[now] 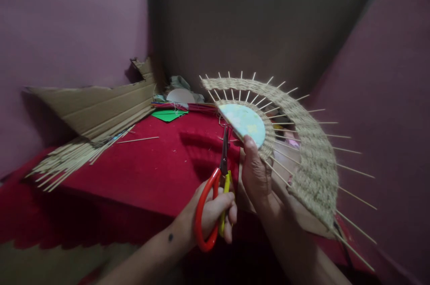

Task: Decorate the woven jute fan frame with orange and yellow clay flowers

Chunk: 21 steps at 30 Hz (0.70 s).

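My left hand (pixel 218 211) is wrapped around the handles of a pair of scissors (pixel 208 213), one handle red and the other yellow. The dark blades point up and away from me, their tips close to the straight edge of a half-round woven fan (pixel 317 155). That fan is in my right hand (pixel 257 173), thumb lying over the pale blue-green half-disc (pixel 247 121) at its centre and fingers mostly hidden behind. Thin sticks radiate from the disc through an inner woven band and a wider outer band, their ends poking past the rim. Whether the blades touch any strand, I cannot tell.
A red cloth (pixel 151 164) covers the table. On its left lie a bundle of thin sticks (pixel 67 159) and a bent cardboard piece (pixel 107 106). Green paper (pixel 169 115) and a pale half-disc (pixel 180 96) are at the back. Purple walls stand on both sides.
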### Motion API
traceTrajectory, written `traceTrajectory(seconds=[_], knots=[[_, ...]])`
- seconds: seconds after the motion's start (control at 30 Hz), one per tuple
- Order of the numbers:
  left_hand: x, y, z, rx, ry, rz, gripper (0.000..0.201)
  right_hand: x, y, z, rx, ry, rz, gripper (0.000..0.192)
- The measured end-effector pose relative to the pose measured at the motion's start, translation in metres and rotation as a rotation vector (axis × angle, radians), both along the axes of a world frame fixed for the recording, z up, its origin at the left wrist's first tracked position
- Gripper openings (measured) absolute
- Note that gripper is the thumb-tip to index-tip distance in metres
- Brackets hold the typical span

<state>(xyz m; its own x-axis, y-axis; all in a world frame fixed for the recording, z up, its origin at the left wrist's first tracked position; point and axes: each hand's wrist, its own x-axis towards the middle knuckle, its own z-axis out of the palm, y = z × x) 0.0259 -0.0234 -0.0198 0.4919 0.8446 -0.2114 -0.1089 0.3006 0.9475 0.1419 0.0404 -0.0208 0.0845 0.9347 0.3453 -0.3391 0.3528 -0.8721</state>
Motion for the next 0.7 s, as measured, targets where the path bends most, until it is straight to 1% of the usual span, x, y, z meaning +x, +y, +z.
traceTrajectory(seconds=[0.13, 0.27, 0.33, 0.43, 0.53, 0.6, 0.7], knots=[[0.004, 0.002, 0.000, 0.031, 0.035, 0.015, 0.035, -0.004, -0.006, 0.006, 0.045, -0.020, -0.097, 0.040], [0.007, 0.003, -0.006, 0.064, 0.037, 0.078, 0.021, -0.003, -0.010, 0.013, 0.115, -0.073, -0.187, 0.043], [0.008, 0.004, -0.011, 0.088, 0.040, 0.116, 0.015, -0.001, -0.010, 0.013, 0.112, -0.084, -0.181, 0.044], [0.009, 0.004, -0.015, 0.119, 0.051, 0.129, 0.013, 0.000, -0.010, 0.012, 0.068, -0.064, -0.151, 0.043], [0.009, 0.005, -0.013, 0.129, 0.078, 0.107, 0.011, -0.001, -0.009, 0.009, 0.020, -0.029, -0.116, 0.040], [0.009, 0.005, -0.012, 0.148, 0.105, 0.105, 0.011, -0.001, -0.008, 0.006, -0.009, -0.025, -0.067, 0.038], [0.011, 0.005, -0.013, 0.210, 0.156, 0.119, 0.014, -0.001, -0.007, 0.003, -0.017, -0.042, -0.044, 0.038]])
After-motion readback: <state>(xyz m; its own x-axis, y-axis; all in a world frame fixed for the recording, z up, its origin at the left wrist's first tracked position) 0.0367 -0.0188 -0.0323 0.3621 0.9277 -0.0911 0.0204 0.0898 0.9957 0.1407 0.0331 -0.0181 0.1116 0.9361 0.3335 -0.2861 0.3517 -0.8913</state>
